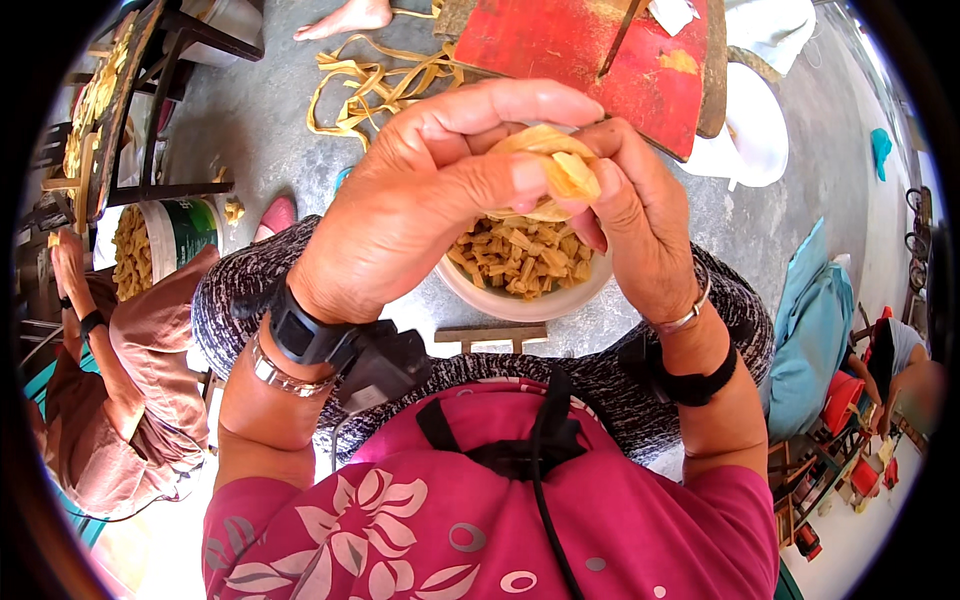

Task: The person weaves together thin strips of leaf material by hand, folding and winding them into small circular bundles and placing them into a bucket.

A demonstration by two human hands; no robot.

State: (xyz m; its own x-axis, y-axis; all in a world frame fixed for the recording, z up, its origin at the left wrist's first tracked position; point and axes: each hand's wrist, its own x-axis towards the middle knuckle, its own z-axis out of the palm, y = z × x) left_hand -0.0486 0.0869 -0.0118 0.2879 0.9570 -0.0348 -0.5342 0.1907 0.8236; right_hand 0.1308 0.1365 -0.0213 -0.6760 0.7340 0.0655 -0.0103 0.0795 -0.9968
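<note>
Both hands are raised in front of me, meeting over a pale bowl (470, 292). Between them is a soft yellow strip (550, 160), looped and folded into a small bundle. My left hand (430, 190) pinches its left side with the thumb and curled fingers. On the other side, my right hand (640, 215) grips the bundle's right end between thumb and fingers. Many short yellow-brown folded pieces (525, 262) fill the bowl just below; its far part is hidden by my hands.
Long yellow strips (375, 85) lie on the grey floor beyond my left hand. A red board (590, 60) stands ahead. At left, a person (130, 370) sits beside a tipped bucket (190, 235) of similar pieces. Light blue cloth (810, 330) hangs at right.
</note>
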